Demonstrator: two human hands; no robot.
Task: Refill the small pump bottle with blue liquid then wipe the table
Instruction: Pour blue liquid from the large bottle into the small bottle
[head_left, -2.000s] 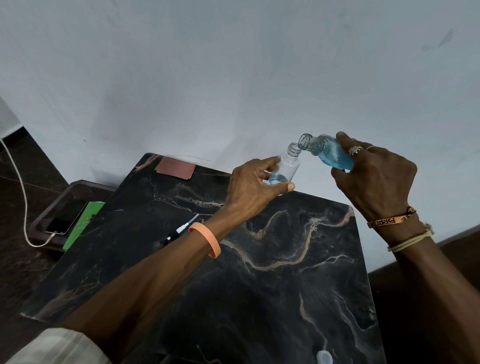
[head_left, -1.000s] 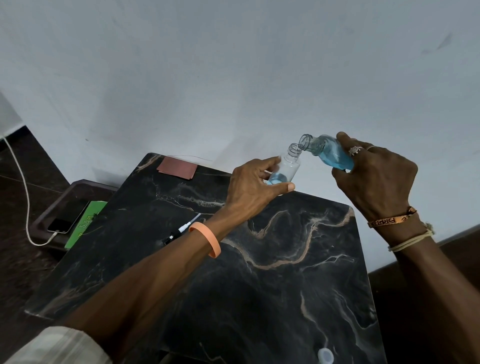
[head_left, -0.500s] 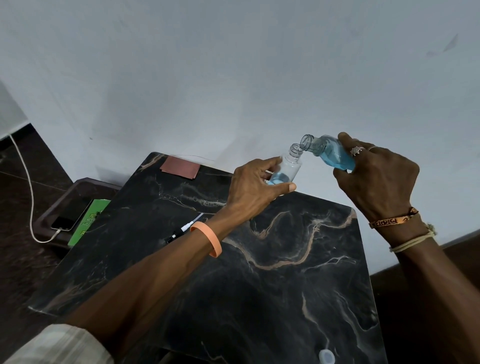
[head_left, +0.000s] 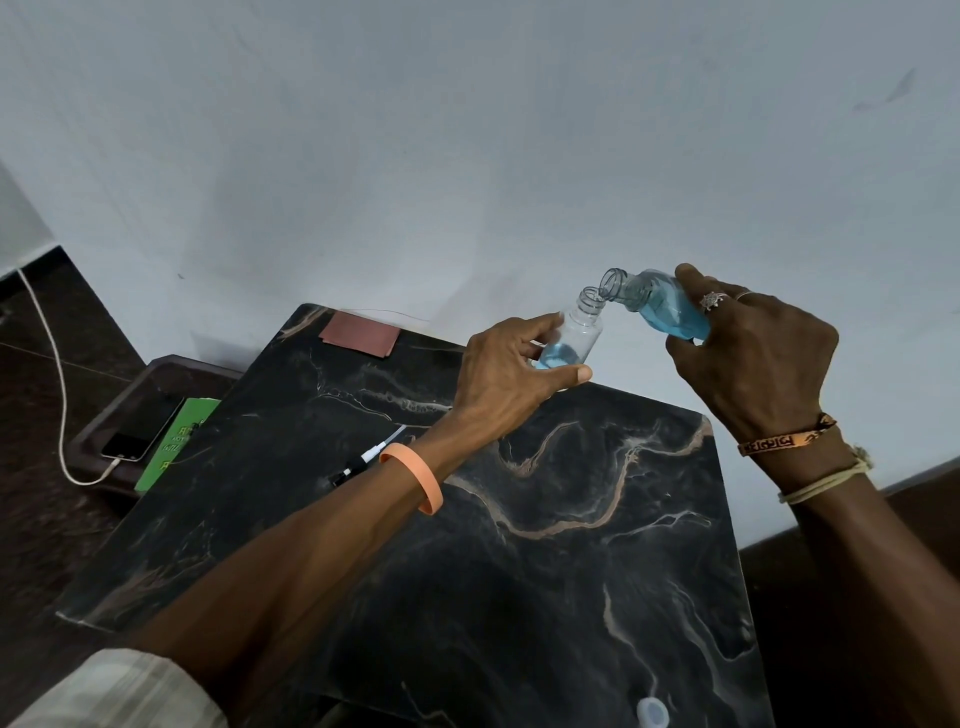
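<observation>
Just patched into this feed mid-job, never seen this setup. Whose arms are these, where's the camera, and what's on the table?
No machine here: these are a person's two bare hands, filmed by one wide-angle camera worn on the head, looking forward and down. The left hand holds a small clear bottle, uncapped, with a little blue liquid inside. The right hand tilts a bigger bottle of blue liquid, mouth to mouth with the small one. Both are above the far edge of a black marble table. On it lie a brown cloth, what looks like the pump top, and a white cap at the near edge.
</observation>
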